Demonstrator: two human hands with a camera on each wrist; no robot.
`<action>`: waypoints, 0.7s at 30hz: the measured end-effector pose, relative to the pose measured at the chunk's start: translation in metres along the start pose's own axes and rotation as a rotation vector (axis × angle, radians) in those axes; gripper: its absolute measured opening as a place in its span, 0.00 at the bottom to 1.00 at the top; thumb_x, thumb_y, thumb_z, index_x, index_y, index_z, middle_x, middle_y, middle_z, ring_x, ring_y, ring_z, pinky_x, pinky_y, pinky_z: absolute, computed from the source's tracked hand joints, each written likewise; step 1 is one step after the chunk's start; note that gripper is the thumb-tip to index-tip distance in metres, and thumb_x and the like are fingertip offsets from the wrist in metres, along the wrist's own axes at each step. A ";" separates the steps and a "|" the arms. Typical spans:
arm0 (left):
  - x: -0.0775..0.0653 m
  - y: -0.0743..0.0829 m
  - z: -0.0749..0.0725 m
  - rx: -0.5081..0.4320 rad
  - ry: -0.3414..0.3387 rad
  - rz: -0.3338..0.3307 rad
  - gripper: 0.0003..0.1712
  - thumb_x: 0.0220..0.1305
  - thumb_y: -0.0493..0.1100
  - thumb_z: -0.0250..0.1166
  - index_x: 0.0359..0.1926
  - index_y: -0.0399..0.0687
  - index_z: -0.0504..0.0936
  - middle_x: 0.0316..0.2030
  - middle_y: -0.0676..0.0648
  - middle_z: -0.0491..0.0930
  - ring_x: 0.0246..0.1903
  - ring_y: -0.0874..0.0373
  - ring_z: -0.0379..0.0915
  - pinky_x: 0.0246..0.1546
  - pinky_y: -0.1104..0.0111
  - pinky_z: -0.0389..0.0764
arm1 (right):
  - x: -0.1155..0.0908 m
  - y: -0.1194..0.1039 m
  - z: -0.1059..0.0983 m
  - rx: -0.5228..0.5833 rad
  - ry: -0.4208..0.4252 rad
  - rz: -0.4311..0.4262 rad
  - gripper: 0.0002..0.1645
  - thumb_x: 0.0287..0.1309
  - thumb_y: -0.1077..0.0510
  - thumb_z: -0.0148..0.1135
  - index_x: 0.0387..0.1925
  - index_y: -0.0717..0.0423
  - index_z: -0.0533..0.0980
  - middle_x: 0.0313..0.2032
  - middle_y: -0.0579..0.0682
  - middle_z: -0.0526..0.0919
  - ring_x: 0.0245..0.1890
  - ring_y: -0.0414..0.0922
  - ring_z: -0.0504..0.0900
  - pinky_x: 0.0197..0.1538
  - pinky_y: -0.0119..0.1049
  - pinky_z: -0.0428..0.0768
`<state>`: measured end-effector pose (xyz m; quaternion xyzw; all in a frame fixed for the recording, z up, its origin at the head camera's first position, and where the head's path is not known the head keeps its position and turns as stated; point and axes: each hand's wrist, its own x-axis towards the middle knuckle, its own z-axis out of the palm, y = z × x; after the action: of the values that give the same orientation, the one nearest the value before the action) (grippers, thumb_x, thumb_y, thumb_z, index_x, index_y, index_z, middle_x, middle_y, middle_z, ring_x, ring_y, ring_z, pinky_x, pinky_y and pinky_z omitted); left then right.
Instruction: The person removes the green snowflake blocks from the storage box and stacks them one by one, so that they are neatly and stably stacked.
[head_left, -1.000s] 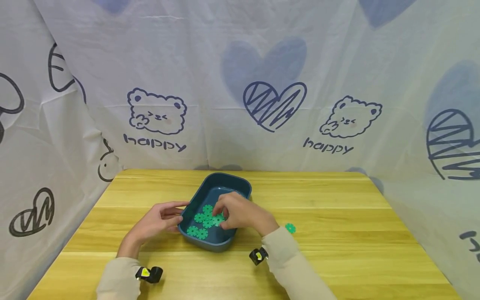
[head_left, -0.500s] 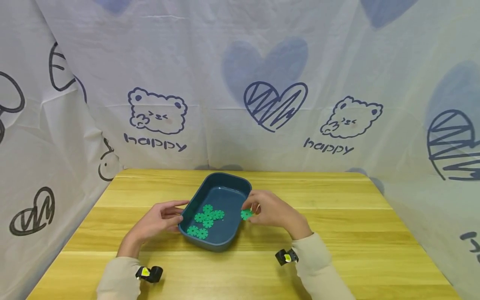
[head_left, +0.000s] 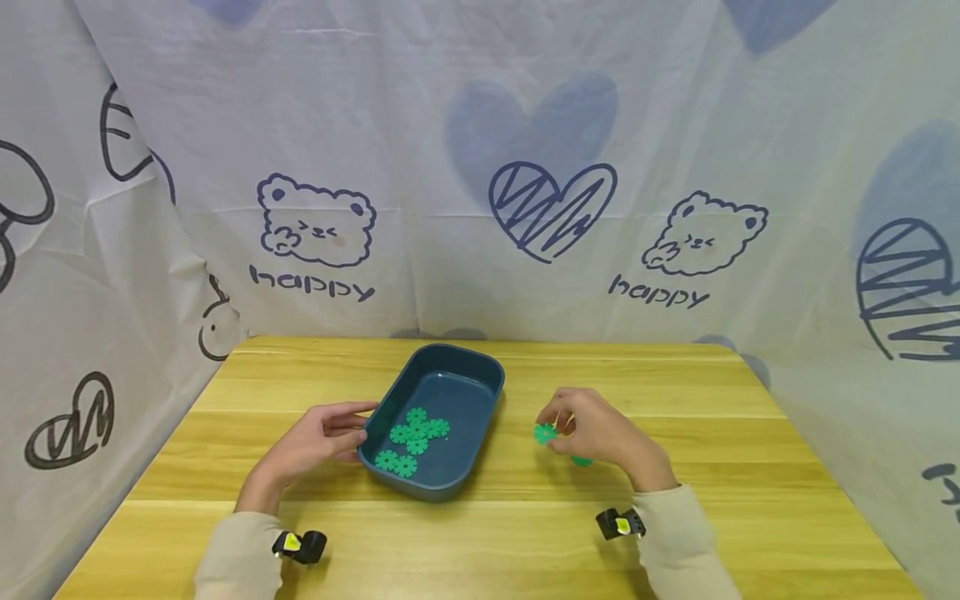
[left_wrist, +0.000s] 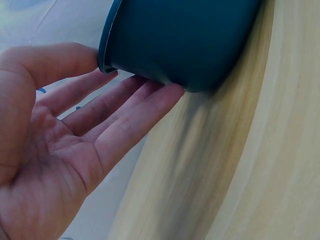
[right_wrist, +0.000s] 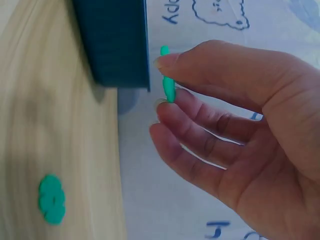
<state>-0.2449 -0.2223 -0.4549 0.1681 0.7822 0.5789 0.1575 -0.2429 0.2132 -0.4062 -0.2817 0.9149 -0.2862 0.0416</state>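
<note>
My right hand (head_left: pixel 600 429) pinches a green notched plastic disc (head_left: pixel 545 433) between thumb and fingertips, above the table right of the bin. The right wrist view shows this held disc (right_wrist: pixel 168 82) edge-on. A second green disc (right_wrist: pixel 52 199) lies on the table below the hand, partly hidden by it in the head view. My left hand (head_left: pixel 318 442) touches the left side of a dark blue bin (head_left: pixel 480 450). Its thumb tip meets the rim and its straight fingers lie along the outer wall (left_wrist: pixel 175 45). Several more green discs (head_left: pixel 417 430) lie in the bin's near left part, some overlapping.
The wooden table (head_left: pixel 705 417) carries the bin near its far edge. Behind and to the left hangs a white printed cloth (head_left: pixel 442 275). A small black camera (head_left: pixel 621 524) sits at the right wrist, and another black camera (head_left: pixel 300 547) at the left.
My right hand has lifted one disc out of the bin and carried it right, over the table near the loose disc. The left hand and the bin stay in place.
</note>
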 end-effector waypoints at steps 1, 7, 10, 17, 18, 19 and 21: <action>0.000 0.000 0.000 0.001 0.000 0.001 0.31 0.75 0.38 0.60 0.75 0.34 0.65 0.63 0.23 0.74 0.56 0.39 0.83 0.47 0.56 0.90 | -0.002 0.003 -0.001 0.002 -0.003 0.011 0.14 0.53 0.65 0.75 0.44 0.59 0.86 0.38 0.49 0.84 0.35 0.42 0.83 0.40 0.30 0.85; 0.000 0.000 0.000 0.004 0.008 -0.008 0.31 0.75 0.38 0.60 0.75 0.34 0.66 0.63 0.24 0.75 0.56 0.37 0.82 0.46 0.56 0.91 | -0.012 0.019 -0.003 -0.004 -0.014 0.068 0.13 0.52 0.65 0.75 0.42 0.60 0.87 0.38 0.50 0.85 0.35 0.41 0.82 0.38 0.30 0.83; 0.000 0.000 0.001 0.011 0.013 -0.011 0.31 0.75 0.38 0.60 0.75 0.35 0.66 0.62 0.24 0.76 0.56 0.38 0.82 0.46 0.56 0.91 | -0.015 0.025 -0.004 0.004 -0.022 0.098 0.13 0.52 0.65 0.76 0.42 0.61 0.86 0.39 0.52 0.86 0.36 0.42 0.82 0.38 0.30 0.84; 0.000 0.001 0.001 0.022 0.016 -0.015 0.31 0.75 0.38 0.60 0.75 0.35 0.66 0.62 0.25 0.77 0.55 0.39 0.82 0.46 0.57 0.91 | -0.018 0.036 -0.001 0.012 -0.038 0.150 0.14 0.52 0.65 0.77 0.42 0.60 0.86 0.40 0.52 0.87 0.37 0.44 0.82 0.38 0.31 0.84; 0.000 0.001 0.001 0.020 0.014 -0.015 0.31 0.75 0.38 0.60 0.75 0.35 0.66 0.62 0.24 0.77 0.55 0.39 0.82 0.46 0.57 0.91 | -0.018 0.037 -0.001 0.010 -0.039 0.160 0.14 0.51 0.65 0.77 0.42 0.60 0.86 0.39 0.51 0.87 0.37 0.43 0.82 0.38 0.32 0.84; 0.000 0.002 0.001 0.016 0.013 -0.014 0.31 0.75 0.37 0.59 0.75 0.35 0.66 0.62 0.24 0.76 0.55 0.39 0.83 0.46 0.57 0.91 | -0.018 0.039 0.000 0.009 -0.039 0.172 0.14 0.51 0.65 0.78 0.42 0.59 0.86 0.38 0.50 0.87 0.36 0.43 0.81 0.37 0.32 0.83; 0.000 0.002 0.001 0.009 0.011 -0.015 0.31 0.75 0.37 0.60 0.75 0.35 0.66 0.62 0.24 0.76 0.55 0.39 0.83 0.46 0.57 0.91 | -0.018 0.043 0.001 0.008 -0.040 0.191 0.14 0.51 0.64 0.78 0.41 0.58 0.86 0.37 0.49 0.86 0.36 0.42 0.80 0.37 0.32 0.82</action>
<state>-0.2447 -0.2207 -0.4533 0.1597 0.7869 0.5750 0.1570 -0.2483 0.2517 -0.4323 -0.1985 0.9355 -0.2788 0.0883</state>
